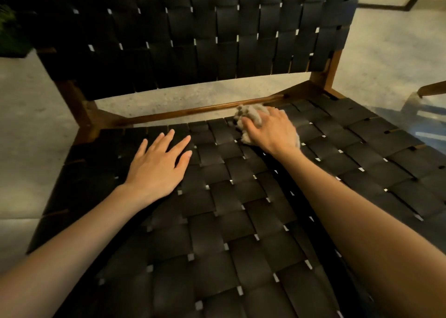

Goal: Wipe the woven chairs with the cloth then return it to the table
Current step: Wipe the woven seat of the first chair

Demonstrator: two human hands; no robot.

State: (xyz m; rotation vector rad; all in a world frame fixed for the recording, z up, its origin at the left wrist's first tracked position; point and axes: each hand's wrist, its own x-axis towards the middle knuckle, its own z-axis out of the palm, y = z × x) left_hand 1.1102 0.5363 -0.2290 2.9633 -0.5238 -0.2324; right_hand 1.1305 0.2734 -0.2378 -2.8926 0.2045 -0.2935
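Cloth is bunched at the back edge of the chair seat, our right hand gripping it. Our left hand lies flat, fingers spread, on the seat's left. We judge the cloth could snag in strap gaps or slip off behind.

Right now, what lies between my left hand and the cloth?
Nothing but bare black woven seat between the left hand and the cloth, per the head view.
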